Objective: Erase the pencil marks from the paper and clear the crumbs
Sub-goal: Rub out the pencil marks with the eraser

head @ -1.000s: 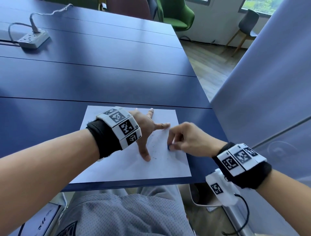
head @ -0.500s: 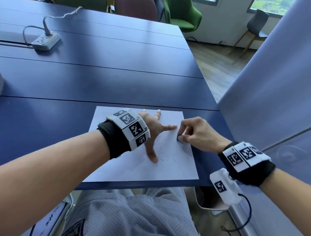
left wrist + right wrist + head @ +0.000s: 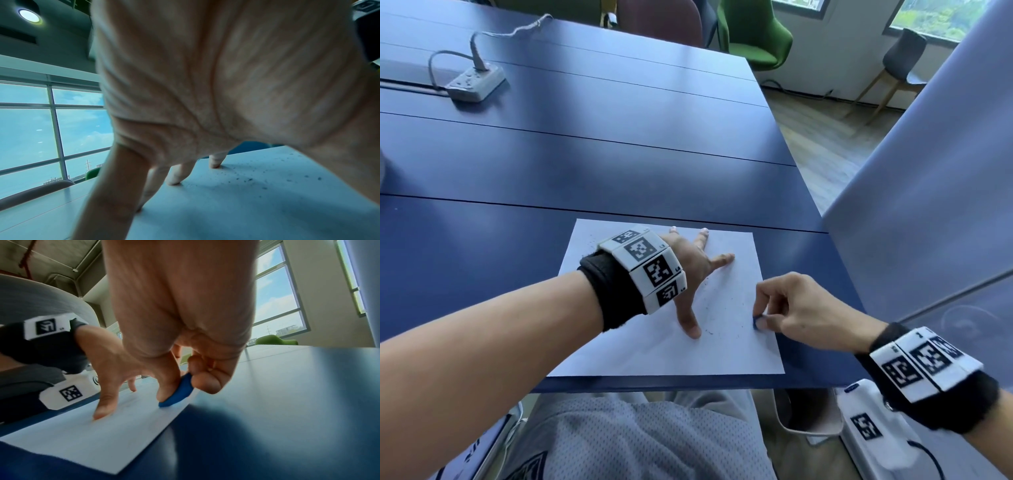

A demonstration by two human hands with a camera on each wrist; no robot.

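Note:
A white sheet of paper [image 3: 640, 349] lies at the near edge of the blue table [image 3: 585, 164]. My left hand [image 3: 693, 270] rests on the sheet with fingers spread, its fingertips [image 3: 173, 182] pressing it down. My right hand [image 3: 774, 310] pinches a small blue eraser [image 3: 757, 322] between thumb and fingers, its tip on the paper near the right edge; the right wrist view shows the eraser [image 3: 177, 395] touching the sheet [image 3: 86, 439]. Dark eraser crumbs [image 3: 265, 178] are scattered on the paper [image 3: 236, 211], and crumbs [image 3: 717, 310] lie between my hands.
A grey power strip [image 3: 476, 82] with its cable sits at the table's far left. Green chairs [image 3: 755, 37] and a grey chair [image 3: 904, 58] stand beyond the table. A pale panel [image 3: 928, 205] rises on the right. A white tagged device [image 3: 869, 428] hangs below my right wrist.
My right hand has drawn the eraser back toward me along the paper's right edge. The left hand stays spread on the sheet. The head view has shifted slightly.

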